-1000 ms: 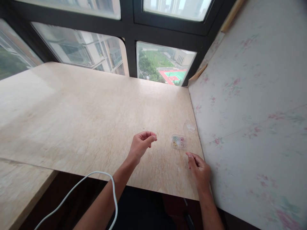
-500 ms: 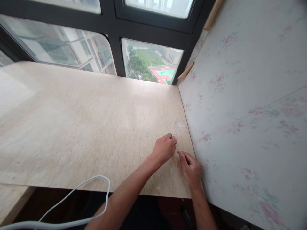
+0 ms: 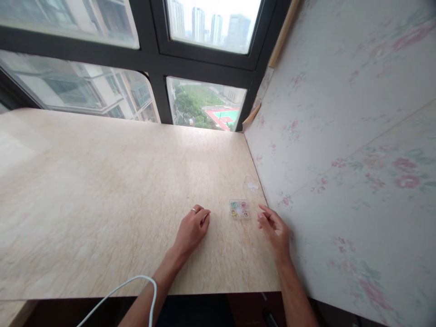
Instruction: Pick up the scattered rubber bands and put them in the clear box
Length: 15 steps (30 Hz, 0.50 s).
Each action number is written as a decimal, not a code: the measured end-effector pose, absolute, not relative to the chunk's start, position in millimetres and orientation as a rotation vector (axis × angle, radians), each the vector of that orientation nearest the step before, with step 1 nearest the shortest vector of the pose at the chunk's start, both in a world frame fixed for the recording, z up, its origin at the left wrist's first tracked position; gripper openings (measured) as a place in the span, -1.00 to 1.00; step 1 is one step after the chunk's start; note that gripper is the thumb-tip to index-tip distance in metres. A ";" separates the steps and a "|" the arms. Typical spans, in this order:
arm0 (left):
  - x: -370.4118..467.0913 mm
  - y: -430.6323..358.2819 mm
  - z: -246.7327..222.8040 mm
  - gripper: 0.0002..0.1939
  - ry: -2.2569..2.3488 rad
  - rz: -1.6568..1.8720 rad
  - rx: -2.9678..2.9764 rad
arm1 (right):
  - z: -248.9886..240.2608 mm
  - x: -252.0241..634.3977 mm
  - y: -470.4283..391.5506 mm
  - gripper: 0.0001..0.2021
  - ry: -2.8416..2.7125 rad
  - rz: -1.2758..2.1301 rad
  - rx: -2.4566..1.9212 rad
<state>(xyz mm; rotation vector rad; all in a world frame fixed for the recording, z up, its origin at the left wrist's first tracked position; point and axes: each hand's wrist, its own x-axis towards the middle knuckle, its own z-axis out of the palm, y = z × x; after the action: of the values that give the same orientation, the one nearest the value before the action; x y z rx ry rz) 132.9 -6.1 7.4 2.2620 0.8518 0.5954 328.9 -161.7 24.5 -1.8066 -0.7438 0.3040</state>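
Note:
A small clear box (image 3: 240, 209) lies on the counter between my hands. Coloured rings, green, pink, yellow and pale, sit in its compartments. My left hand (image 3: 194, 228), a ring on one finger, rests to the left of the box with its fingers curled in. Whether anything tiny is between those fingertips is hidden. To the right of the box, near the wall, is my right hand (image 3: 275, 231); its forefinger and thumb are apart and the other fingers are bent. Neither hand touches the box.
A clear plastic piece with a white patch (image 3: 252, 185) lies behind the box by the wall. The flowered wall (image 3: 340, 181) bounds the marbled counter (image 3: 119, 195) on the right, dark-framed windows (image 3: 153, 59) at the back. A white cable (image 3: 136, 277) loops over my left forearm.
My left hand has moved left, away from the box, which now shows in full. The forefinger and thumb of my right hand have parted. The view has tilted up a little.

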 end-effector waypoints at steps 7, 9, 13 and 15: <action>121.3 -2.8 3.5 -0.79 0.678 0.658 2.215 | 37.0 389.0 -70.5 -0.49 -1.091 0.149 -2.005; 120.6 -1.4 2.2 -0.80 0.669 0.680 2.142 | 31.8 404.6 -51.2 -0.45 -1.090 0.242 -2.041; 119.6 0.5 0.6 -0.81 0.672 0.704 2.080 | 25.6 422.3 -37.7 -0.46 -1.108 0.325 -2.054; 119.6 0.9 0.7 -0.82 0.666 0.709 2.070 | 26.3 424.9 -39.5 -0.46 -1.112 0.343 -2.052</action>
<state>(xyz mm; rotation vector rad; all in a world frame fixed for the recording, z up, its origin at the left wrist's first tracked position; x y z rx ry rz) 119.6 0.9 0.7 2.0705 0.6663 0.7085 424.9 -39.5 26.3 -2.0516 -1.1124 0.3430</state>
